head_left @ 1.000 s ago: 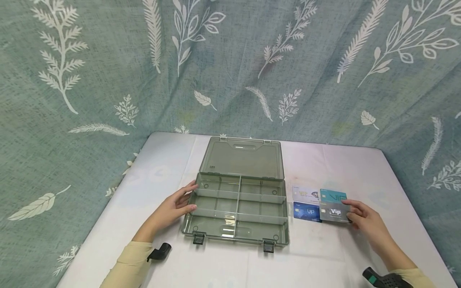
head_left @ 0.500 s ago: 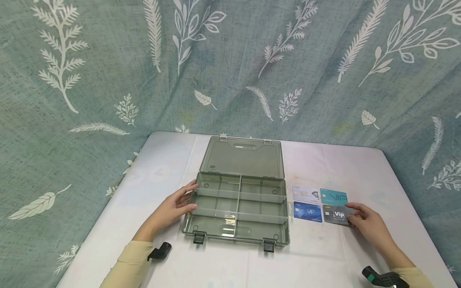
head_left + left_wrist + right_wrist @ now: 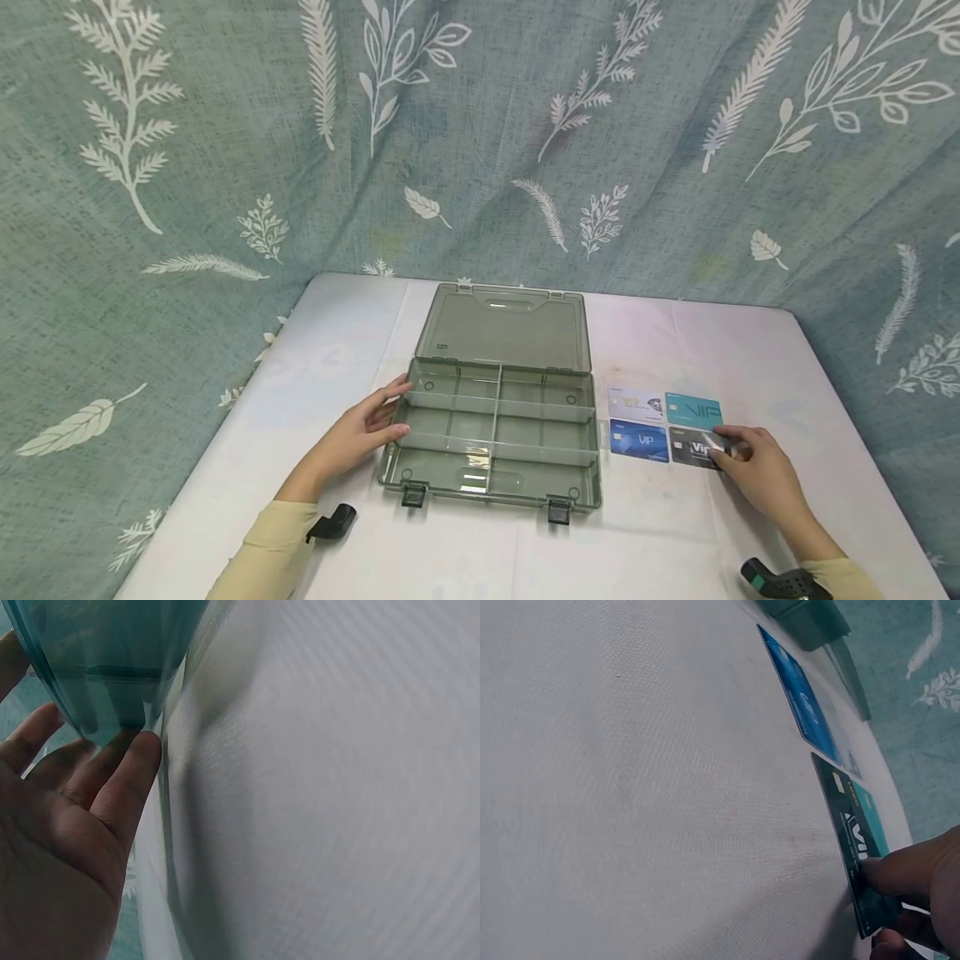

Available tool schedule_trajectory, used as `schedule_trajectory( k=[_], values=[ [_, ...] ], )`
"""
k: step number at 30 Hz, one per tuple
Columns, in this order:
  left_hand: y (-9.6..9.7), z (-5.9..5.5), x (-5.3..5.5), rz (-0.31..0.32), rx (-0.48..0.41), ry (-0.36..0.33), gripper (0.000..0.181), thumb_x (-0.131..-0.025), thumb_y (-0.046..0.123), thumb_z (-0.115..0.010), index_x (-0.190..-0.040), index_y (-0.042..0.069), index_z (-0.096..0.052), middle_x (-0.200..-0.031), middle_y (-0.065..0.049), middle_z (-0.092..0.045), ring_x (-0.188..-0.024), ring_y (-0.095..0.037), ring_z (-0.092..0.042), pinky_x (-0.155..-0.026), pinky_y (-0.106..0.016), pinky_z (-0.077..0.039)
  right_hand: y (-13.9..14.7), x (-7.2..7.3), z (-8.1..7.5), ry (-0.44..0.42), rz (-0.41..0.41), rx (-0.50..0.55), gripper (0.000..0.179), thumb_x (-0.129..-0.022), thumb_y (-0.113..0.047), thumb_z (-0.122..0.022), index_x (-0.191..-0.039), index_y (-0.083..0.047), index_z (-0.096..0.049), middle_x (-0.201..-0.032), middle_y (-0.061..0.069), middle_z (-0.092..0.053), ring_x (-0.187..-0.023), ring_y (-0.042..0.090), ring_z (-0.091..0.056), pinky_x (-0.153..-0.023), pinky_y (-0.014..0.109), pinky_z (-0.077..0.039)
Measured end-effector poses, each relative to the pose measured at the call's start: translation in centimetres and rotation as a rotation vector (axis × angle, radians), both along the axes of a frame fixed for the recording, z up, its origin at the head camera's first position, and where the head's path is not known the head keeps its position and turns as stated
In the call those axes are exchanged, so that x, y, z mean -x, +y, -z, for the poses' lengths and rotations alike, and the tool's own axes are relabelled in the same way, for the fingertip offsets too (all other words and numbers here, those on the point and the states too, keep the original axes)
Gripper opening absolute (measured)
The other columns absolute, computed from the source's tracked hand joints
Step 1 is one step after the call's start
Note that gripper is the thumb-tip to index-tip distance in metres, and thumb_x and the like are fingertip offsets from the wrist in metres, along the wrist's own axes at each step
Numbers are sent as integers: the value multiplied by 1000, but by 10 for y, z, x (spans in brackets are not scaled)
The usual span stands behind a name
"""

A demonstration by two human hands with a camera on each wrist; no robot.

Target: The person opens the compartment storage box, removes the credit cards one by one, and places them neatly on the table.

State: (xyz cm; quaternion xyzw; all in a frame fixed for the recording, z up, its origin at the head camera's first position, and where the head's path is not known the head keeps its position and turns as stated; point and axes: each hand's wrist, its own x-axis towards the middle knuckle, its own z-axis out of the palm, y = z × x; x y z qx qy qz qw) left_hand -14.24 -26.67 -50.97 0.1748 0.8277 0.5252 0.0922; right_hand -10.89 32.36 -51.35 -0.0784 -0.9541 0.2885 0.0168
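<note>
A smoky-grey plastic compartment box [image 3: 491, 498] lies on the table with its lid [image 3: 510, 329] tilted back. My left hand [image 3: 358, 437] touches the box's left side with fingers and thumb spread apart; in the left wrist view, the left hand's fingertips [image 3: 146, 750] meet the box wall [image 3: 112, 645]. My right hand [image 3: 765, 475] pinches the right end of a dark grey VIP card [image 3: 686, 446], its thumb on the card's face. Behind that card lies a teal card [image 3: 693, 410]. To their left are a blue VIP card [image 3: 639, 440] and a white VIP card [image 3: 628, 405].
Clear dividers [image 3: 450, 445] split the box into several compartments. Two latches [image 3: 558, 512] hang down at its front. White cloth [image 3: 637, 542] covers the table. A green leaf-patterned curtain [image 3: 480, 208] stands behind and at the sides.
The grey card has come down from overlapping the teal card to lie just in front of it. My right hand has shifted slightly left over the card. The left hand stays put.
</note>
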Motion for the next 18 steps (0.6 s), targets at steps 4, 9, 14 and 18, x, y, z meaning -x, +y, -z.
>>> schedule_trajectory(
  k=[4,9,14,18],
  values=[
    [0,1,1,3,0,4,71,-97,22,-73,-157,11,-38,-169,-3,-19,-143,-44,-38,-114,-46,-41,-1,-1,2,32,6,9,45,-92,-10,-73,-130,9,-57,-115,26,-54,-83,26,-51,-54,22,-39],
    [-1,2,1,4,1,3,71,-97,22,-72,-158,11,-38,-169,-3,-19,-143,-44,-38,-114,-45,-41,-3,-1,4,52,11,8,46,-91,-9,-73,-129,9,-55,-115,27,-54,-82,25,-51,-54,23,-38],
    [-1,3,1,6,-2,4,71,-97,21,-73,-157,10,-38,-169,-4,-19,-143,-45,-37,-114,-45,-40,-4,-1,5,48,29,13,45,-91,-8,-73,-128,9,-55,-114,26,-52,-85,27,-52,-58,25,-39],
    [-1,2,1,7,-8,4,71,-97,21,-73,-157,11,-38,-169,-3,-19,-143,-45,-37,-114,-45,-40,-4,-2,4,39,51,7,45,-91,-9,-74,-129,8,-56,-115,26,-53,-86,27,-52,-60,26,-40]
  ],
)
